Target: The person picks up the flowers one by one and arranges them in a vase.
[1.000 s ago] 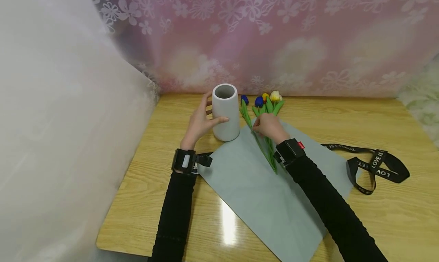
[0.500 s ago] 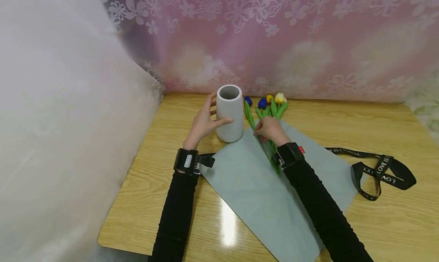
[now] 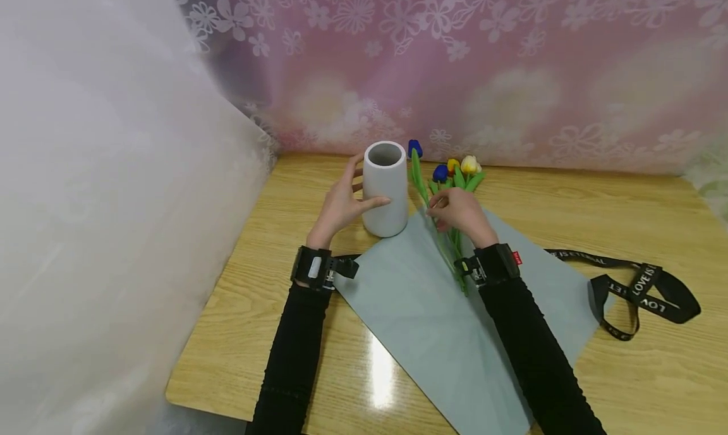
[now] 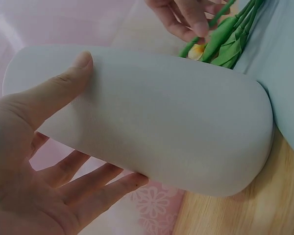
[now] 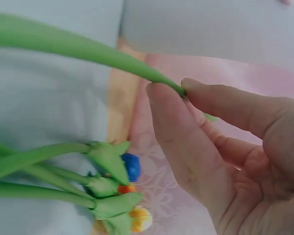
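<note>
A tall white vase (image 3: 386, 201) stands upright at the left end of the grey-blue wrapping sheet (image 3: 432, 315). My left hand (image 3: 341, 204) holds it from the left, thumb (image 4: 63, 85) across its side and the other fingers around the far side. With thumb and forefinger my right hand (image 3: 463, 214) pinches the green stem (image 5: 88, 49) of a blue tulip (image 3: 415, 148), whose bloom rises just right of the vase's rim. Beside that hand lie other tulips: a blue one (image 3: 440, 173), an orange-yellow one (image 3: 452, 165) and a white-yellow one (image 3: 471, 164). Their stems run partly under my right hand.
A black ribbon (image 3: 643, 289) with white lettering curls on the wooden table (image 3: 239, 321) to the right of the sheet. Behind the table's back edge hangs a pink floral cloth (image 3: 398, 74). A white sheet (image 3: 102, 188) borders the left side.
The pinched blue tulip's bloom has risen away from the others, above the table's back edge. My left hand keeps its hold on the vase. The whole head view has shifted slightly.
</note>
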{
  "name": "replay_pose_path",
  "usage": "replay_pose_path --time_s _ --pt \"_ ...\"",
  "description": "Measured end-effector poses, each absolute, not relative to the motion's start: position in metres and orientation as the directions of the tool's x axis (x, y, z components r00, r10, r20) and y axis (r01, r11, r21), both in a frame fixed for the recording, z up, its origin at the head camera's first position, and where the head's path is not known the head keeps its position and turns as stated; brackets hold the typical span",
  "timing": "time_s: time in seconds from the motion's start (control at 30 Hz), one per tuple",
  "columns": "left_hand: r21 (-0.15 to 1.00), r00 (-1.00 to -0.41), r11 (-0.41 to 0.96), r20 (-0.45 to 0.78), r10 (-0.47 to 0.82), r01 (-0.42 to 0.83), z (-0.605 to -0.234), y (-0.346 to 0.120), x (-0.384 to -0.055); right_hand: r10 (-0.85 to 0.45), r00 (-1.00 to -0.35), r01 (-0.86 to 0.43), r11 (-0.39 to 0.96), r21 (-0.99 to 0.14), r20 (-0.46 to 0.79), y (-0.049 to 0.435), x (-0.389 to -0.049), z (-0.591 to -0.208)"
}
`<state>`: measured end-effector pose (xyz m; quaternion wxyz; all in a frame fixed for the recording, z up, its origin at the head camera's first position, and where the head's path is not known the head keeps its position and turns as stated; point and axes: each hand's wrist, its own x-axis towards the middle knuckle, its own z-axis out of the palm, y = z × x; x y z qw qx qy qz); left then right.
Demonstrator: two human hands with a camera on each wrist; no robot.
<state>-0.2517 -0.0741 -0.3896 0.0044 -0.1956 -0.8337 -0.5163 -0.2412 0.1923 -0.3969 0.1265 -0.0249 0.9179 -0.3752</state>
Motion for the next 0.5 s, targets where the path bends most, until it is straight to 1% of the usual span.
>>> replay_pose_path --time_s 0.27,0.4,0.5 --pt "0.863 -0.928 0.391 0.203 0.312 0.32 -0.391 -0.073 -0.251 -0.112 -0.987 -0.006 0.738 -0.674 -0.113 0.19 -0.232 -0.378" --pt "0.86 -0.929 0.398 0.201 0.309 0.319 -0.391 -0.073 -0.252 -0.091 -0.996 -0.052 0.748 -0.662 -0.024 0.189 -0.23 -0.373" --pt "0.859 -0.93 0.401 0.2 0.309 0.318 -0.392 -0.073 -0.252 -0.077 -0.996 -0.088 0.734 -0.673 0.047 0.188 -0.227 -0.37"
